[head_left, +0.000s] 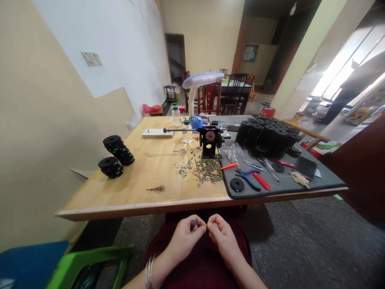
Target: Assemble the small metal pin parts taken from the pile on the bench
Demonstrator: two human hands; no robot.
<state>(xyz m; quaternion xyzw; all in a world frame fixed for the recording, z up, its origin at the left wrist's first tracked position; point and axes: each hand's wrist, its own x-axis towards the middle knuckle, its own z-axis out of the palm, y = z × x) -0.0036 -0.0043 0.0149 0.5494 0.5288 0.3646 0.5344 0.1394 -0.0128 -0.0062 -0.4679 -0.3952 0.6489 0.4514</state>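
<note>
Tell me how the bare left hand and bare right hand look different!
The bare left hand has silver, ring-shaped bangles at its wrist; the bare right hand has none showing. The left hand holds a small dark-grey lump of unclear material among its fingers; in the right hand, no held thing can be made out. Both have bent fingers, their tips close together.
</note>
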